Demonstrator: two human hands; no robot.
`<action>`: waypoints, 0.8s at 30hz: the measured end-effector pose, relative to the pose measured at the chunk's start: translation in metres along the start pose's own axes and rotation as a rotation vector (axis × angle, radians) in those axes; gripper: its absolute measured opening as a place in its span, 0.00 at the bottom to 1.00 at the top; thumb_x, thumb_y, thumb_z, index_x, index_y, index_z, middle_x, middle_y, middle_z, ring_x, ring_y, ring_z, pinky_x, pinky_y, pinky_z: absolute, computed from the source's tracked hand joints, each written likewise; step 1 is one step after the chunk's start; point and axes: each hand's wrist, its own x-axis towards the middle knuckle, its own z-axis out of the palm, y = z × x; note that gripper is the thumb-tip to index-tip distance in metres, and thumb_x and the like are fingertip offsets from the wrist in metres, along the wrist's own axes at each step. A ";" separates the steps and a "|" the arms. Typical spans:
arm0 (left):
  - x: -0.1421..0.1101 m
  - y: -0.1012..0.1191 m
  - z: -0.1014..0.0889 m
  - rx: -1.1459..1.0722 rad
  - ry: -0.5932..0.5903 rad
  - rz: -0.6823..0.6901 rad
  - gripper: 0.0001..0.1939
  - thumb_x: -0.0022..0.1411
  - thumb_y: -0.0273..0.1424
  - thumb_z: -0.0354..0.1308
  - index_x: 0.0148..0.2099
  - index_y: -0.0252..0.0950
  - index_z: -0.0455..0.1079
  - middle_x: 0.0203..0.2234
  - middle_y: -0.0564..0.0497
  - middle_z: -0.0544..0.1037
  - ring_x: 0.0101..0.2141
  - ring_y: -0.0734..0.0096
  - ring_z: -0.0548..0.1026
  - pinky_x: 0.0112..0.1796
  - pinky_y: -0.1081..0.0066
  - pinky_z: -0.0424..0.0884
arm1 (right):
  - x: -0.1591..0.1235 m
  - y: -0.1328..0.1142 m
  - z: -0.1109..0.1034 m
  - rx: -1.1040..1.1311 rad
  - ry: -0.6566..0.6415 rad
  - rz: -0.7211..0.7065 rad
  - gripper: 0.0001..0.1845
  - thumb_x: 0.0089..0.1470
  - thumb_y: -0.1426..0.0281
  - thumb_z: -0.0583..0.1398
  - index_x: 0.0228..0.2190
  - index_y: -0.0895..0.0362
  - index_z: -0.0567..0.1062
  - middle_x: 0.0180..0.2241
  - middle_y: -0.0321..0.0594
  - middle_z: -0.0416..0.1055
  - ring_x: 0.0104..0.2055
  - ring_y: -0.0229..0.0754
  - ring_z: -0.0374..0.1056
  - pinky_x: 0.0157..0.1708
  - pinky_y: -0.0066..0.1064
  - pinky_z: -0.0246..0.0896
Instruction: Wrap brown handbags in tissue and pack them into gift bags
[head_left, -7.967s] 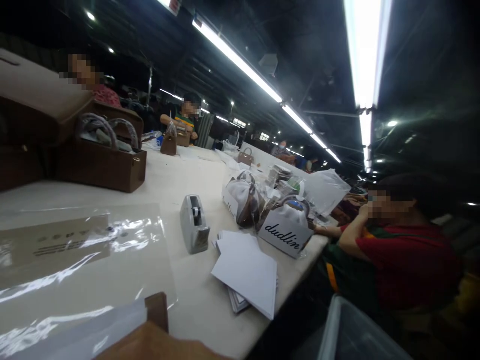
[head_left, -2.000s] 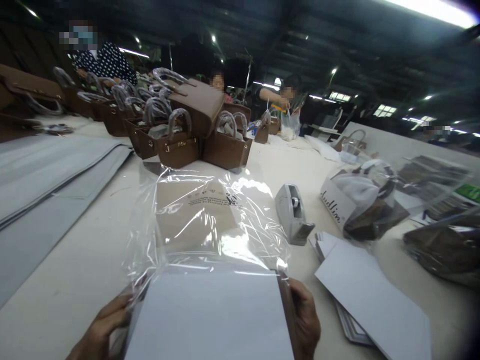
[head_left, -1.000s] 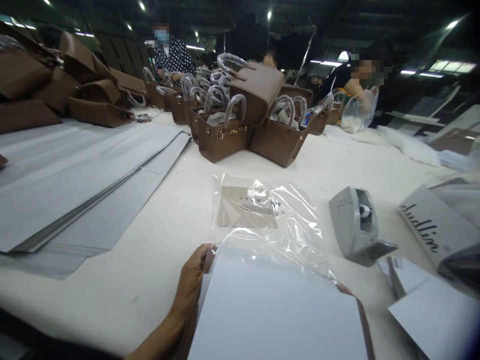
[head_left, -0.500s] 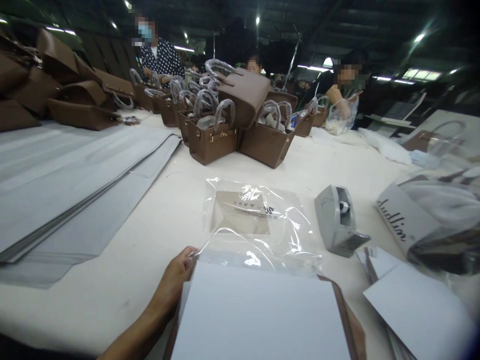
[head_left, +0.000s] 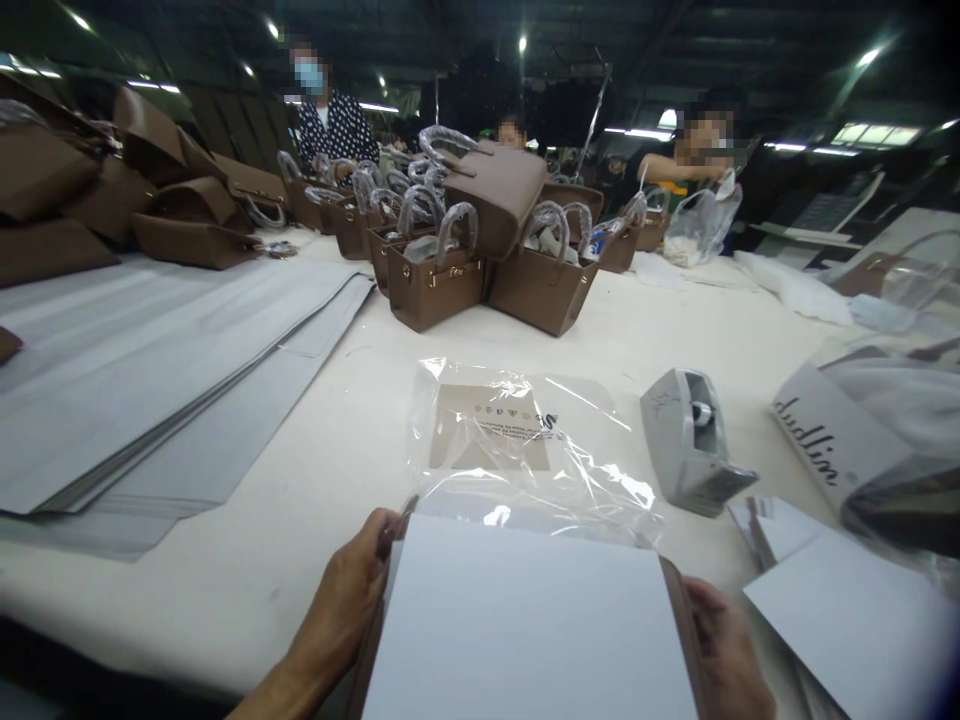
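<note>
A white card [head_left: 525, 630] lies flat on top of a brown bag [head_left: 679, 620] at the near table edge. My left hand [head_left: 346, 600] grips the left side of that bag and card, fingers curled at the mouth of a clear plastic bag [head_left: 517, 450]. My right hand [head_left: 724, 655] holds the right side of the brown bag. The plastic bag lies crinkled on the table just beyond the card, with a printed beige patch on it.
A grey tape dispenser [head_left: 694, 445] stands right of the plastic bag. White cards [head_left: 847, 610] and wrapped bags marked "dudlin" [head_left: 840, 440] lie at right. Grey sheets [head_left: 150, 370] are stacked at left. Brown handbags [head_left: 465, 260] crowd the far table, where other people work.
My right hand has come back into view on the bag's right side. The view has shifted slightly; the plastic bag and card stay in place.
</note>
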 end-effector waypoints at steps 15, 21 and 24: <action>0.032 0.029 -0.038 0.265 0.042 0.534 0.07 0.62 0.33 0.51 0.42 0.42 0.67 0.34 0.56 0.73 0.36 0.76 0.71 0.37 0.79 0.66 | 0.054 -0.012 -0.021 0.057 0.021 -0.679 0.08 0.55 0.65 0.57 0.36 0.55 0.72 0.35 0.35 0.70 0.36 0.36 0.68 0.38 0.24 0.62; 0.035 0.059 -0.049 0.244 -0.157 0.307 0.10 0.61 0.39 0.50 0.34 0.41 0.68 0.28 0.58 0.71 0.30 0.76 0.69 0.31 0.79 0.64 | 0.070 -0.026 -0.030 0.016 -0.054 -0.730 0.07 0.55 0.65 0.57 0.36 0.53 0.72 0.33 0.31 0.72 0.35 0.33 0.69 0.37 0.18 0.62; 0.031 0.065 -0.050 0.306 -0.137 0.292 0.12 0.60 0.41 0.50 0.32 0.41 0.68 0.25 0.57 0.71 0.28 0.75 0.68 0.28 0.79 0.64 | 0.070 -0.033 -0.037 0.026 -0.166 -0.711 0.06 0.55 0.66 0.57 0.35 0.52 0.73 0.33 0.30 0.72 0.35 0.34 0.69 0.37 0.19 0.62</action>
